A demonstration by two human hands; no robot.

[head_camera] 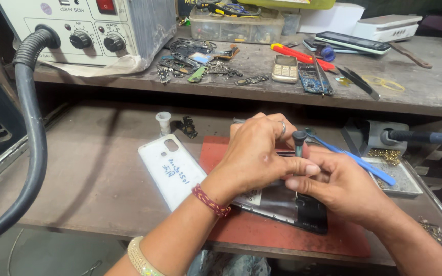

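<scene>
On the red mat (241,232), just right of the white back cover (170,171), the left hand (254,156) and right hand (341,186) pinch a small screwdriver (299,143) upright over the opened phone (287,204), its tip seemingly hidden, so a slip could gouge the board.

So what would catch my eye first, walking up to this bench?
Two hands meet in the middle: the left hand and right hand work a small screwdriver over an opened phone on a red mat. Beside it on the left lies a white back cover. A thick black hose curves down from the grey station on the upper shelf.
</scene>
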